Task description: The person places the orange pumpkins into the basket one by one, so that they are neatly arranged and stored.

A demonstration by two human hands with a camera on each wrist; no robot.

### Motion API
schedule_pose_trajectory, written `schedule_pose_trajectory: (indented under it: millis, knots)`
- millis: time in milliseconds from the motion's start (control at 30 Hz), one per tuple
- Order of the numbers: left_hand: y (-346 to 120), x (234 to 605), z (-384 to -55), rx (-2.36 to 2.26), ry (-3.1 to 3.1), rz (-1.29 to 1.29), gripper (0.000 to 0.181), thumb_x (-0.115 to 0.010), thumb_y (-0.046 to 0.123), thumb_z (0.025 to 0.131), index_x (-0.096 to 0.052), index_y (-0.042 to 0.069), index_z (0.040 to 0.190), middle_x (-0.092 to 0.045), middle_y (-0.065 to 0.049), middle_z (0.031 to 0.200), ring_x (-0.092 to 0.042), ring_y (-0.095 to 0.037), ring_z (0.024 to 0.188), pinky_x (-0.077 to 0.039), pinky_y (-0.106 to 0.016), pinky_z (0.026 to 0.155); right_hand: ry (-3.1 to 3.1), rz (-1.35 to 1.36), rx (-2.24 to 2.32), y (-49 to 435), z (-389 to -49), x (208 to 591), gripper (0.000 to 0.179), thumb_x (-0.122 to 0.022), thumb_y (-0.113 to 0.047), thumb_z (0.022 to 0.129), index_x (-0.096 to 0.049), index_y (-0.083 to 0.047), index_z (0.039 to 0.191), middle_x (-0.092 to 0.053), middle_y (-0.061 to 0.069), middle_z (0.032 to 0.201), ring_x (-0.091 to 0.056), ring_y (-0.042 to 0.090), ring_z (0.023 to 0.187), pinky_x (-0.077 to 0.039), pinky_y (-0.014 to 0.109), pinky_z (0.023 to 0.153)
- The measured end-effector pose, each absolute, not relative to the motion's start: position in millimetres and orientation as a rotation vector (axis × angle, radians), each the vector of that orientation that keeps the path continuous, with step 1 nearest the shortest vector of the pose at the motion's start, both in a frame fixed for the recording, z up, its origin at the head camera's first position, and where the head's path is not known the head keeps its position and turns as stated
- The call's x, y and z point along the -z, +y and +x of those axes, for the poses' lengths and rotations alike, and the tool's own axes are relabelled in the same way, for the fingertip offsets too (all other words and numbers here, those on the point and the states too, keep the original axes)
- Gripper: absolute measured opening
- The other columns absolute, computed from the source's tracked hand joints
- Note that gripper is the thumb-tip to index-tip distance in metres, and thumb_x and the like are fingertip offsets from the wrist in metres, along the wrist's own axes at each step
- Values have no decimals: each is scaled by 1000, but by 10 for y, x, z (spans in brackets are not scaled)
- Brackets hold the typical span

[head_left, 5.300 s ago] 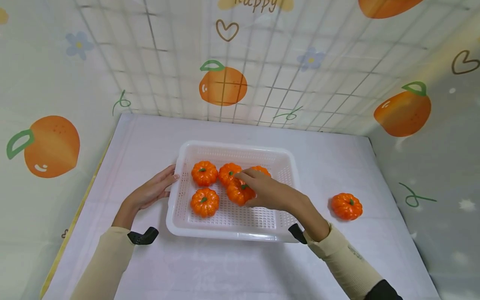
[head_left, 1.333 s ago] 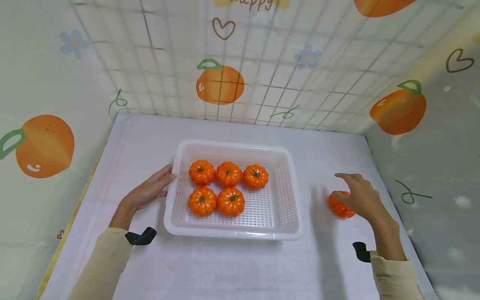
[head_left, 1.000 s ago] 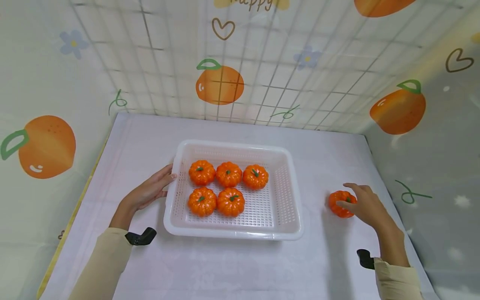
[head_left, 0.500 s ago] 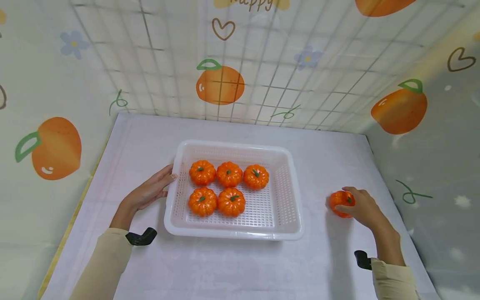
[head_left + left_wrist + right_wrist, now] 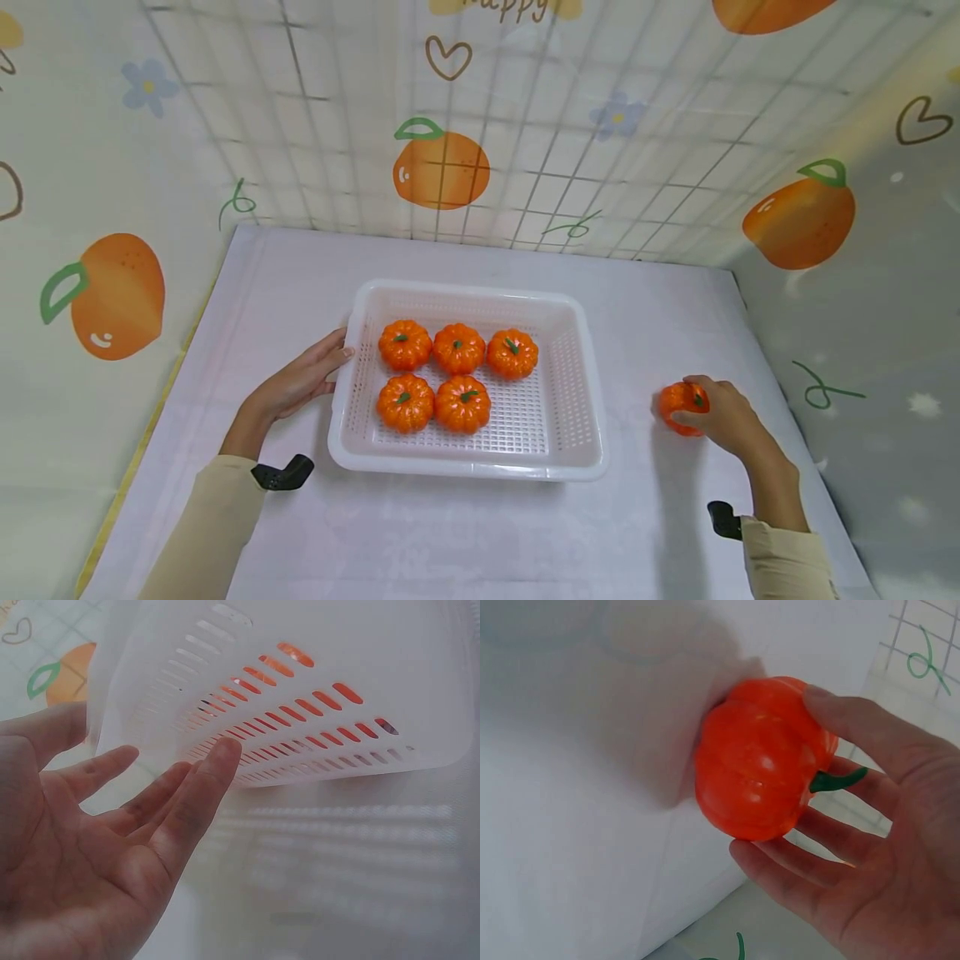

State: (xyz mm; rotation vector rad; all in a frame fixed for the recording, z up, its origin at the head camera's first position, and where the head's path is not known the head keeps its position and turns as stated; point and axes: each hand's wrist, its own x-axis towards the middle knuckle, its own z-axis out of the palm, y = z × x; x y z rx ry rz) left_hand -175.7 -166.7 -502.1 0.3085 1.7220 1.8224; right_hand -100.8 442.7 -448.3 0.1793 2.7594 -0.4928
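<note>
On the right of the table, my right hand (image 5: 729,421) grips a small orange toy pumpkin (image 5: 678,408) between thumb and fingers. The right wrist view shows the thumb on one side of this pumpkin (image 5: 754,765), the fingers round the other, and its green stem facing the palm. At the left end of a white perforated plastic basket (image 5: 465,468), my left hand (image 5: 296,383) rests against the wall with its fingers loosely extended. Several matching pumpkins (image 5: 405,404) sit in the basket in two rows, stems up. Their orange shows through slots in the basket wall (image 5: 420,690).
A white cloth covers the table (image 5: 450,542). Behind it stands a grid panel under a fruit-printed curtain (image 5: 540,150), and printed sheets hang at both sides. The basket's right part (image 5: 566,392) shows bare mesh floor.
Another pumpkin has been set down in the basket's back row. My right hand then moved right and lowered onto the lone pumpkin, closing its fingers round it. My left hand stays at the basket.
</note>
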Motion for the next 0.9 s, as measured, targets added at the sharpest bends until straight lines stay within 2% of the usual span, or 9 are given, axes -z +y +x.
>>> schedule_pose_trajectory:
  millis: [900]
  knots:
    - [-1673,5083,-1782,-1830,1722,324,63,-46,31,107,-14,22,161,-19,-11,163,-39,-42,138,-50,-50,98,2762,137,485,4420,-1096,4442,68,-75,-22,88,-41,9,139,-40,39,127,-41,53,112,-46,68,90]
